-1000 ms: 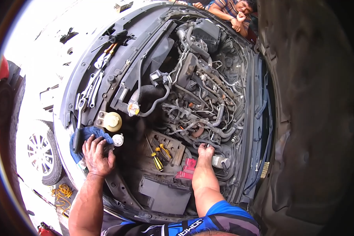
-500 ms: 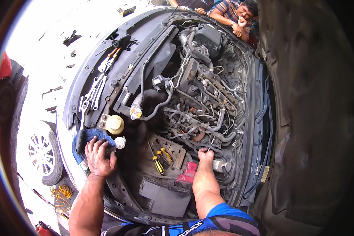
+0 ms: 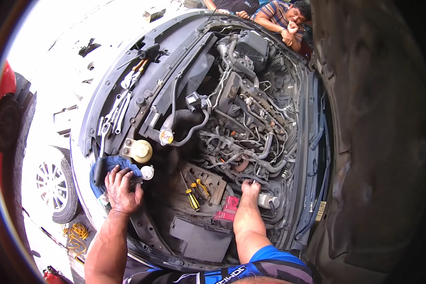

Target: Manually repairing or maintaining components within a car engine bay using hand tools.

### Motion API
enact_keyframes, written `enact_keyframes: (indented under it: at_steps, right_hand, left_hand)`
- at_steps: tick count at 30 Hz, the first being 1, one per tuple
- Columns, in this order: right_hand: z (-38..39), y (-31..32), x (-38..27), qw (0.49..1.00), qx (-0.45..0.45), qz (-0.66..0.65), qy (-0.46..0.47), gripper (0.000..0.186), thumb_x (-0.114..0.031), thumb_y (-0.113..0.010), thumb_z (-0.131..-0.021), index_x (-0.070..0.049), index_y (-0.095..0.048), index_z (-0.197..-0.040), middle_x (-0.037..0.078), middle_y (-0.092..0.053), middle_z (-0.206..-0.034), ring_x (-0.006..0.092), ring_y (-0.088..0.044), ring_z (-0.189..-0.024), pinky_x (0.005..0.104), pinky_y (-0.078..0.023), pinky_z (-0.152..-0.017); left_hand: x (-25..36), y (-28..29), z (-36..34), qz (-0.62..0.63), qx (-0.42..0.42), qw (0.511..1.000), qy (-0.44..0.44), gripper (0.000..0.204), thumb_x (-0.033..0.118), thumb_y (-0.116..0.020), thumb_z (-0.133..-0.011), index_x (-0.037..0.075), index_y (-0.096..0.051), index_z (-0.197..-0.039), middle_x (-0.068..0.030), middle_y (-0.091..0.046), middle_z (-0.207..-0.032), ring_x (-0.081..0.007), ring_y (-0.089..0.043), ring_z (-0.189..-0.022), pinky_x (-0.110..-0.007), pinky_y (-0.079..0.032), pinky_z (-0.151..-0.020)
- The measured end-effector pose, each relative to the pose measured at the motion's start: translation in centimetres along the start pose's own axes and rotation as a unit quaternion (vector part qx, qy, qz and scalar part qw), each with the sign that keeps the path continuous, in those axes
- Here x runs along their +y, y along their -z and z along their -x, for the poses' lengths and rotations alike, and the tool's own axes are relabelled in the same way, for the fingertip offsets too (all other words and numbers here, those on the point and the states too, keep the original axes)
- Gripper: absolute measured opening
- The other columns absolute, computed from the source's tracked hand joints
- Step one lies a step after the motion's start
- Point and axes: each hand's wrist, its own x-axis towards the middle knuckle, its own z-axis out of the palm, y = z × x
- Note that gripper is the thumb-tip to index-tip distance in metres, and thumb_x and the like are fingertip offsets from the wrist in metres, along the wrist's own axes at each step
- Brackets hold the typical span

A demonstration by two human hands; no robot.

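My left hand (image 3: 124,191) rests with its fingers apart on a crumpled blue cloth (image 3: 116,163) at the left front corner of the engine bay, beside a black-handled ratchet (image 3: 100,165) and a white cap (image 3: 147,173). My right hand (image 3: 250,191) reaches among the engine's hoses, its fingers pinched on a small metal tool or part (image 3: 254,179), largely hidden by the hand. Below that hand sit a red cover (image 3: 229,208) and a pale reservoir (image 3: 268,200). A yellow screwdriver (image 3: 192,199) and yellow-handled pliers (image 3: 201,187) lie on the tray between my hands.
Wrenches (image 3: 120,113) and other tools lie along the front panel. The raised bonnet (image 3: 378,142) fills the right. A person in a striped shirt (image 3: 281,21) leans at the far edge beside another person's arm. A loose wheel (image 3: 54,184) and yellow cord (image 3: 75,236) are at left.
The whole scene has shifted slightly in the picture, mostly downward and rightward. Both my hands keep much the same places on the car.
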Motion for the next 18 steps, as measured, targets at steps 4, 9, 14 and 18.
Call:
enact_keyframes:
  at_steps: [4,9,14,18]
  right_hand:
    - [0.9,-0.6,0.5,0.998,0.026,-0.012,0.047,0.017,-0.019,-0.044,-0.093,-0.015,-0.050,-0.078,-0.003,-0.045,-0.060,0.0132,-0.044,-0.050,0.0270,-0.037,-0.048]
    - [0.3,0.4,-0.1,0.999,-0.027,0.016,-0.039,0.023,-0.023,-0.043,-0.096,-0.014,-0.051,-0.076,-0.002,-0.046,-0.058,0.0140,-0.044,-0.050,0.0268,-0.036,-0.048]
    - [-0.9,0.1,0.1,0.999,-0.009,-0.002,0.036,0.017,-0.016,-0.046,-0.093,-0.013,-0.056,-0.079,-0.001,-0.050,-0.064,0.0155,-0.048,-0.055,0.0285,-0.042,-0.052]
    - [-0.6,0.2,0.6,1.000,-0.018,-0.005,0.008,0.018,-0.019,-0.048,-0.093,-0.013,-0.057,-0.078,-0.001,-0.052,-0.065,0.0167,-0.048,-0.056,0.0291,-0.043,-0.052]
  left_hand:
    - [0.0,0.1,0.1,-0.001,-0.001,1.000,0.002,0.039,0.022,-0.066,-0.068,0.006,-0.065,-0.103,-0.0128,-0.063,-0.112,-0.0381,-0.050,-0.121,-0.056,-0.031,-0.105]
    - [0.0,0.1,0.0,-0.001,0.004,1.000,0.000,0.039,0.022,-0.066,-0.067,0.006,-0.065,-0.103,-0.0129,-0.063,-0.112,-0.0379,-0.050,-0.121,-0.056,-0.031,-0.105]
    - [0.1,0.1,-0.1,0.006,0.003,1.000,0.001,0.039,0.022,-0.067,-0.067,0.006,-0.065,-0.103,-0.0128,-0.063,-0.112,-0.0380,-0.050,-0.121,-0.056,-0.031,-0.105]
    - [0.0,0.2,0.1,0.003,0.002,1.000,0.004,0.040,0.022,-0.067,-0.067,0.005,-0.065,-0.103,-0.0127,-0.063,-0.112,-0.0380,-0.050,-0.121,-0.057,-0.031,-0.105]
